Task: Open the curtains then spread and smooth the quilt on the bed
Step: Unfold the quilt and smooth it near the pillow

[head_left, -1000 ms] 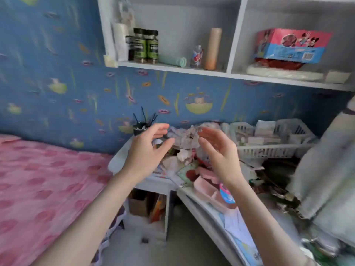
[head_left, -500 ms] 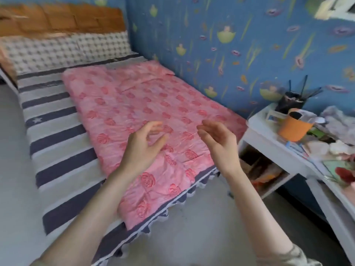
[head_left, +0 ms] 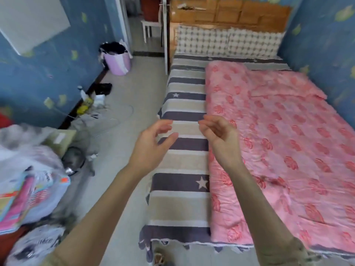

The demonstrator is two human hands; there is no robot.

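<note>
Striped bedsheet (head_left: 180, 162) lies below both hands (head_left: 151, 144) (head_left: 219, 135); quilt (head_left: 278, 141) spreads rightward.

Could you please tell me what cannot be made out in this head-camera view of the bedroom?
- Curtains: none appear in the head view, so it cannot be told whether they are open or closed.
- Quilt: its right side is cut off by the frame edge.
- Pile at lower left: motion blur hides what it holds.
- Small items by the wall: too small to identify.
- Purple bin: its dark contents are too far away to identify.
</note>
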